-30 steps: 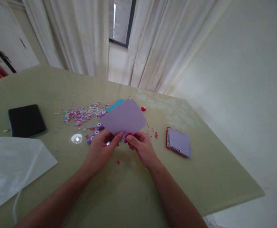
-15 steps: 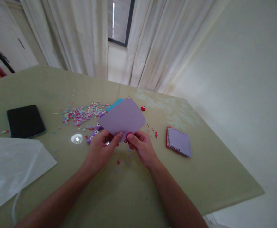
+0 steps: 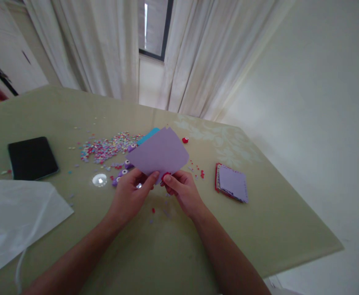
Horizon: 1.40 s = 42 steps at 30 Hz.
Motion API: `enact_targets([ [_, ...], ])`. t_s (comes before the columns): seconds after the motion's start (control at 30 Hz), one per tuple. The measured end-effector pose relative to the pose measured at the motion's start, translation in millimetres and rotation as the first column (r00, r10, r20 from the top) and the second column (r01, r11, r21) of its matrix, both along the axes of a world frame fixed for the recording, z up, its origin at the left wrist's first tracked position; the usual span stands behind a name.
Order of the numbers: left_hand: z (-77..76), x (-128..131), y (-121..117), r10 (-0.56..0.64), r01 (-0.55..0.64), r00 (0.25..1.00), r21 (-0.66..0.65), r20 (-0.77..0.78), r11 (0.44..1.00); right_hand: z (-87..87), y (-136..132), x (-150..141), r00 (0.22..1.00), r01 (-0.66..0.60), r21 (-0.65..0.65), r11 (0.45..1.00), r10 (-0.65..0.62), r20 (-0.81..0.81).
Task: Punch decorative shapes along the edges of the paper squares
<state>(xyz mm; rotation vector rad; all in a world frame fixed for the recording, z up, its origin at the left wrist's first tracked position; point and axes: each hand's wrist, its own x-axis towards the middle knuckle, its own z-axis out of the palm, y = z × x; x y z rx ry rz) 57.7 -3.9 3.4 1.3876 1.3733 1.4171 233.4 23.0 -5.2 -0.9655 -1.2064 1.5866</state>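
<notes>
Between my hands a lilac sheet of paper (image 3: 159, 153) is held up above the table, small notches showing at its far corner. My left hand (image 3: 130, 192) pinches its near edge, thumb on top. In my right hand (image 3: 182, 188) is a small red craft punch (image 3: 166, 176), set at the paper's near edge under my thumb; the fingers hide most of it. Beside my left hand lie several purple punches (image 3: 124, 172) with round eyes. Another small red piece with an eye (image 3: 185, 140) sits beyond the sheet, and a blue item (image 3: 148, 135) is partly covered by it.
Colourful paper confetti (image 3: 110, 147) is heaped at the centre left, with red bits (image 3: 202, 173) to the right. A stack of notched cards (image 3: 233, 183) lies on the right. A dark tablet or phone (image 3: 32, 157) and a white sheet or bag (image 3: 16, 217) are on the left.
My right thumb has shifted slightly left and down, and more of the red punch shows. The paper and my left hand have hardly moved.
</notes>
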Motion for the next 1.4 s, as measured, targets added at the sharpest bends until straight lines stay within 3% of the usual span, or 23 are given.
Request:
enact_targets([
  [0.43, -2.0, -0.5, 0.9, 0.003, -0.003, 1.0, 0.002, -0.009, 1.0, 3.1, -1.2, -1.9, 0.999, 0.024, -0.042, 0.999, -0.025, -0.031],
  [1.4, -5.0, 1.3, -0.3, -0.027, 0.027, 0.999, -0.008, 0.021, 1.0, -1.4, 1.8, -2.3, 0.998, 0.029, 0.032, 0.999, -0.031, 0.052],
])
